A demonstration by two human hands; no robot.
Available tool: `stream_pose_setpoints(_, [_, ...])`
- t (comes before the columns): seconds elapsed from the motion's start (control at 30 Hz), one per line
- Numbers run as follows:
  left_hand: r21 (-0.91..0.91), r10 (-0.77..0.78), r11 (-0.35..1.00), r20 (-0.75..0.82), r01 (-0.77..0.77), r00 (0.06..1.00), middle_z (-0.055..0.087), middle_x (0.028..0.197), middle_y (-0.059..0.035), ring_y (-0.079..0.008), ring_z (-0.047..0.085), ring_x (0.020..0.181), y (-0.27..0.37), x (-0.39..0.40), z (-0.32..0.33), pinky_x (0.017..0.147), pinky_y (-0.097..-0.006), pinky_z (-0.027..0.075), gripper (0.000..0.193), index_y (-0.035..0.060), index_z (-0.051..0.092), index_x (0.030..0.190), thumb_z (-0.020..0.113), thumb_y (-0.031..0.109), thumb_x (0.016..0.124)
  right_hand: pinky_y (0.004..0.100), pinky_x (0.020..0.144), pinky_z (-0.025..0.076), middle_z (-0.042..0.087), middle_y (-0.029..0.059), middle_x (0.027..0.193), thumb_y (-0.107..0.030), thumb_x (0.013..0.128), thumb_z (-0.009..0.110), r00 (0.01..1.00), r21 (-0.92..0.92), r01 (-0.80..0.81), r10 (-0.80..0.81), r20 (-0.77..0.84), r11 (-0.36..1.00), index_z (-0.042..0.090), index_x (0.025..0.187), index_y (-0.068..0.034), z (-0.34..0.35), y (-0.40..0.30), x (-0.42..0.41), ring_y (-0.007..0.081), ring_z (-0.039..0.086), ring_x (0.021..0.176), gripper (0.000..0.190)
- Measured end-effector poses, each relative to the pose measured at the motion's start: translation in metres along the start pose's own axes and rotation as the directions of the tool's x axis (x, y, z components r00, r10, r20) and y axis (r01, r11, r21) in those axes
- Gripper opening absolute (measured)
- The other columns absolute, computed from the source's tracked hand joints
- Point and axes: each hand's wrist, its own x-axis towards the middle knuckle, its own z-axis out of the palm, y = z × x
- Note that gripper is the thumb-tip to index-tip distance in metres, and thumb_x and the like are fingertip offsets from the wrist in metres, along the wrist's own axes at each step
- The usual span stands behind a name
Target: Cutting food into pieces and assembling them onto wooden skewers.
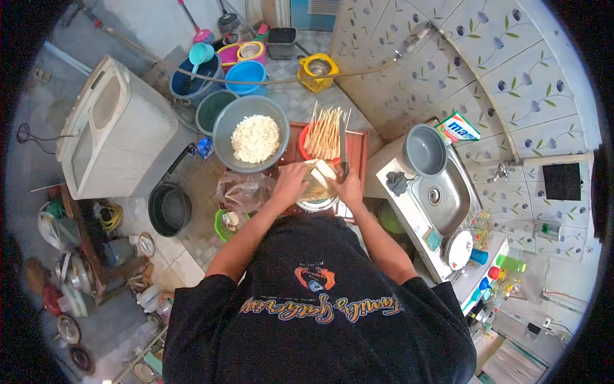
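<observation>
Long white blocks of food (324, 173), of a kind I cannot make out, lie on a wooden cutting board (312, 193). My left hand (291, 182) rests at the board's left side, its fingertips beside the blocks; whether it grips anything is unclear. In my right hand (349, 187) is the handle of a kitchen knife (342, 139), blade pointing away from me, while the thumb side meets the blocks. Beyond the board, a red bowl (304, 144) holds many skewers (324, 134) with pale lower ends. Chopped white pieces (255, 139) fill part of a large grey basin (224, 152).
A reddish-brown low table (357, 149) bears the work. Plastic bags (244, 189) and a green basket (222, 225) sit on the left. To the right stands a steel sink (443, 204) with a grey basin (426, 150). A hose (283, 81) crosses beyond several buckets.
</observation>
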Motion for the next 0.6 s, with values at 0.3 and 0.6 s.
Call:
stream_pose_setpoints(0.3, [0.003,0.092,0.996,0.153,-0.093,0.984,0.055,0.113,-0.0106,-0.0311,0.05,0.109,-0.003,0.026,0.018,0.096,-0.0424,0.042,0.04,0.0072,0.057,0.115,0.07,0.011,0.078,0.0393,0.064,0.05,0.058,0.0122,0.077,-0.016,0.066,0.085,0.992,-0.093,0.109,-0.114,-0.049,0.99,0.05,0.1,0.001,0.016,0.019,-0.007,0.0269,0.06,0.068,0.052])
stream_pose_setpoints(0.6, [-0.037,0.003,0.999,0.093,0.0,0.996,0.053,0.107,-0.0157,-0.0339,0.05,0.106,-0.028,0.0,0.017,0.095,-0.0438,0.041,0.03,0.0025,0.056,0.103,0.069,0.017,0.081,0.0403,0.062,0.049,0.058,0.0107,0.075,-0.027,0.075,0.08,0.991,-0.104,0.121,-0.127,-0.052,0.987,0.051,0.104,0.0,0.005,0.011,-0.014,0.0284,0.06,0.066,0.049])
